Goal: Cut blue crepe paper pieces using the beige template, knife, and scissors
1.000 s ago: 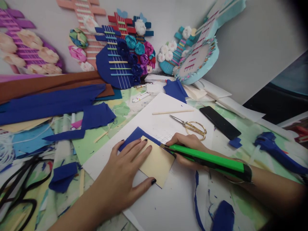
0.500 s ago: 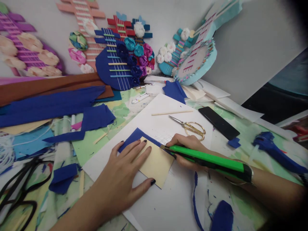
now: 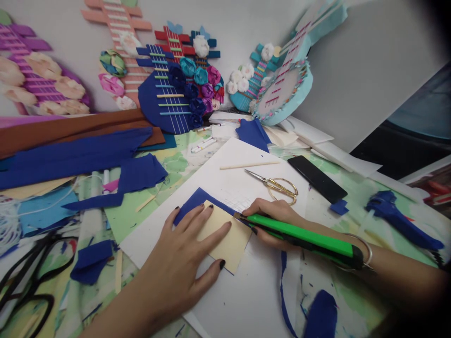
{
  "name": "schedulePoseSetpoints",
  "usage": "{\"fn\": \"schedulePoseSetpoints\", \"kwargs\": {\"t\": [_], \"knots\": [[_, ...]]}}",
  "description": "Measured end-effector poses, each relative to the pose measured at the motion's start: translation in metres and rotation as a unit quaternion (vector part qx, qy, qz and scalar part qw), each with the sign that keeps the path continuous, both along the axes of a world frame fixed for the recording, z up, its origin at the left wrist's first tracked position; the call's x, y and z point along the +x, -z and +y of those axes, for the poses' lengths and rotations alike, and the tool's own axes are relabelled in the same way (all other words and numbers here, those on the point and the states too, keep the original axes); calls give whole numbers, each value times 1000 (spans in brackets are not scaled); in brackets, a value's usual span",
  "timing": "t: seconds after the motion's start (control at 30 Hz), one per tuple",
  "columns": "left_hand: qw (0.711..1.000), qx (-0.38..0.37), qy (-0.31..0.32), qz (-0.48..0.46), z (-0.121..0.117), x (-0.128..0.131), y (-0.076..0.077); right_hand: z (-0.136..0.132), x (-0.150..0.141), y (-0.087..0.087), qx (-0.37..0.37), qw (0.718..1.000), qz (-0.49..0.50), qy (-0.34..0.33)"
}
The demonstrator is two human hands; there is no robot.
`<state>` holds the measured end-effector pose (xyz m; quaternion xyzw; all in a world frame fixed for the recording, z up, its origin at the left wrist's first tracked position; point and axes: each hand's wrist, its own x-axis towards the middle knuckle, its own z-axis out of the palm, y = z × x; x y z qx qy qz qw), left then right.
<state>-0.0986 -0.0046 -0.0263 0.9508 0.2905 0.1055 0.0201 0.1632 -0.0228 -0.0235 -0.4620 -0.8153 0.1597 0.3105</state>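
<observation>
At the middle of the frame, our left hand (image 3: 183, 256) lies flat with its fingers spread, pressing on a cream card (image 3: 232, 251). The thumb rests at the card's lower edge, while the outer fingers reach over a blue sheet (image 3: 199, 198) that shows from under the card along its upper side. Both pieces lie on a large white board (image 3: 259, 286), set at a slant on the table (image 3: 178, 162).

Just right of centre, our right hand (image 3: 276, 218) is closed around a green cutter (image 3: 303, 231), fingers and thumb pinching it near the blade end. The tip is at the card's upper right edge, over the blue; we cannot tell how deep the blade goes. The cutter's body runs back along the wrist, beside a bracelet (image 3: 368, 253).

Above the right hand we have gold-handled scissors (image 3: 266, 180) with the tips pointing to the upper left, and beyond them a thin stick (image 3: 249, 165). A black phone (image 3: 317, 178) lies to their right, and a blue glue gun (image 3: 394, 218) farther right. A narrow blue strip (image 3: 283, 293) curls at the lower right of the board. Black scissors (image 3: 33, 267) sit at the lower left, and a blue paper guitar (image 3: 151, 101) leans at the upper left of centre.
</observation>
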Motion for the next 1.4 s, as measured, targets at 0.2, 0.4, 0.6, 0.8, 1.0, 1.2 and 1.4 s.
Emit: {"fn": "schedulePoseSetpoints", "kwargs": {"t": [0.2,0.4,0.6,0.8,1.0,1.2,1.4], "knots": [[1000,1,-5,-4,-1,1,1,-3,-1,-3,-10,1000,-4,0],[1000,2,-7,1,-2,1,1,-4,-2,-2,-9,1000,-3,10],[1000,6,-8,-7,-2,2,2,-5,-2,-3,-5,1000,-4,3],[1000,2,-5,-13,-1,2,3,-6,0,-2,5,1000,-7,1],[1000,-8,-9,-14,-1,2,3,-7,-1,-7,-2,1000,-16,10],[1000,0,-7,-9,-1,1,3,-10,2,-2,-29,1000,3,-8],[1000,4,-5,-5,0,3,4,-13,1,1,-10,1000,9,22]]}}
